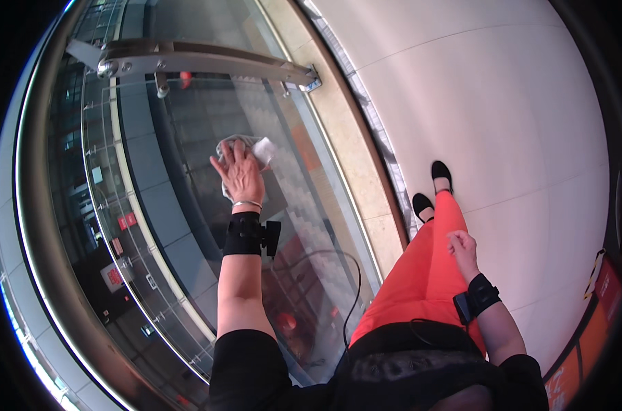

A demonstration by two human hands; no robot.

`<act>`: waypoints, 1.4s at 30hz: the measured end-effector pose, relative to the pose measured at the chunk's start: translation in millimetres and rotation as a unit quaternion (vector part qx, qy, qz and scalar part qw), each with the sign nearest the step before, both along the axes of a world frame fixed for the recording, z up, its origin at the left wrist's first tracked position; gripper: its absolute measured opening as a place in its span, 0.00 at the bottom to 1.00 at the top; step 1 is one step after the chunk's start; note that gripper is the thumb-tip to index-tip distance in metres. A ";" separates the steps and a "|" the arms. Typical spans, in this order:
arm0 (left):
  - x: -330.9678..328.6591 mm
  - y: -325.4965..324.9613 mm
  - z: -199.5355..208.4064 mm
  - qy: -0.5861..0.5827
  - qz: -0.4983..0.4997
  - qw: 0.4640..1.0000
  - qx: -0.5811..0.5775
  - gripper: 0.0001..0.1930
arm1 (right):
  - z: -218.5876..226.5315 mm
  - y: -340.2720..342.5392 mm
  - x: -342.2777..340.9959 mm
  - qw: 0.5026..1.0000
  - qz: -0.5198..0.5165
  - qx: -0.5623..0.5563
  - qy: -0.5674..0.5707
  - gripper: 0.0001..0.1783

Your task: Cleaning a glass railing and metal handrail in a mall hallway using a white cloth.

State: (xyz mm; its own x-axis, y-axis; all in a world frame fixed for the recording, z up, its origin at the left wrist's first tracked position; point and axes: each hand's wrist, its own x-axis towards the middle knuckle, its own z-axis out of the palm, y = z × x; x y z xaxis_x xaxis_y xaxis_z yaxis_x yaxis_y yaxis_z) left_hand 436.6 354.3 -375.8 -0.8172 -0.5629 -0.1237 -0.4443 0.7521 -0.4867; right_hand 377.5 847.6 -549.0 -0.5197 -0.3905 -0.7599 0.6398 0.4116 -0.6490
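My left hand (241,171) presses a white cloth (256,149) flat, fingers spread, against the glass panel (188,137); right hand (463,248) hangs loosely curled, empty.

A tall glass wall (188,226) fills the left side, reflecting dark building fronts and daylight. A brushed metal bracket (201,61) crosses its top, bolted at both ends. Below the glass runs a beige stone sill (362,178) edged with a narrow metal strip (383,147). The floor (503,103) to the right is pale, glossy large tiles with thin joints. An orange panel (592,329) stands at the lower right.
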 end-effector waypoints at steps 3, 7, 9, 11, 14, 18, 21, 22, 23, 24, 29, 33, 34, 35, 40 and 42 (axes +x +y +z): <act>47.5 25.9 -25.2 -0.054 -0.051 0.995 -0.064 0.25 | 9.9 -15.5 -4.1 0.999 -0.014 -0.032 -0.004 0.08; 114.4 110.6 -34.8 -0.153 0.012 0.981 0.115 0.26 | -3.1 1.8 7.4 1.000 0.003 -0.028 -0.003 0.09; 121.1 122.6 -23.1 -0.142 0.044 0.979 0.138 0.25 | -7.8 9.0 10.0 1.000 0.009 -0.023 -0.018 0.08; 102.4 115.9 8.2 -0.062 0.077 0.990 0.105 0.24 | 1.0 9.6 5.4 0.999 0.028 -0.013 -0.031 0.08; 68.7 74.0 71.9 0.065 0.068 0.992 -0.084 0.22 | 3.3 16.1 4.3 0.998 0.007 -0.039 -0.048 0.08; 71.4 87.9 114.7 0.025 0.098 0.985 -0.140 0.21 | 0.7 20.1 5.3 0.998 0.034 -0.028 -0.052 0.07; 123.9 147.3 104.4 -0.018 0.153 0.985 -0.075 0.22 | 10.1 12.0 0.4 0.996 0.044 -0.050 -0.056 0.07; 140.4 172.0 103.9 -0.051 0.182 0.981 -0.043 0.22 | 11.5 12.1 -3.2 0.996 0.047 -0.056 -0.054 0.07; 157.3 192.1 100.8 -0.058 0.187 0.980 -0.027 0.23 | 13.6 11.9 -7.4 0.996 0.047 -0.054 -0.048 0.07; 169.1 205.9 102.2 -0.066 0.192 0.979 -0.013 0.23 | 14.9 11.3 -8.6 0.996 0.046 -0.054 -0.045 0.07; 153.2 177.4 164.2 0.027 0.204 0.963 -0.171 0.24 | 10.1 4.3 -13.5 0.993 0.068 -0.094 -0.038 0.07; 141.0 170.3 173.0 0.019 0.196 0.959 -0.204 0.24 | 16.0 -6.7 -9.6 0.991 0.086 -0.093 -0.040 0.07; 149.3 180.1 163.7 0.023 0.197 0.965 -0.173 0.24 | 16.7 -6.8 -7.8 0.991 0.086 -0.096 -0.041 0.07; 166.4 191.7 152.3 -0.009 0.176 0.969 -0.174 0.22 | 22.1 -7.7 -7.2 0.991 0.082 -0.097 -0.042 0.07; 213.2 262.2 107.1 -0.092 0.215 0.968 0.093 0.28 | 16.9 18.5 -5.6 0.994 0.064 -0.081 -0.046 0.07; 212.0 251.2 89.9 -0.073 0.225 0.965 0.113 0.29 | 10.9 28.8 -3.9 0.995 0.069 -0.056 -0.047 0.08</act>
State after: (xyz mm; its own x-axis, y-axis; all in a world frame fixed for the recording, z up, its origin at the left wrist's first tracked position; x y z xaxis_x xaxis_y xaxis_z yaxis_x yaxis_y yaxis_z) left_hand 648.6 605.5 -285.9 -0.4616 -0.8018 -0.3795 -0.6898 0.5934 -0.4147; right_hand 373.6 876.4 -538.1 -0.3836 -0.5378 -0.7508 0.6429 0.4281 -0.6352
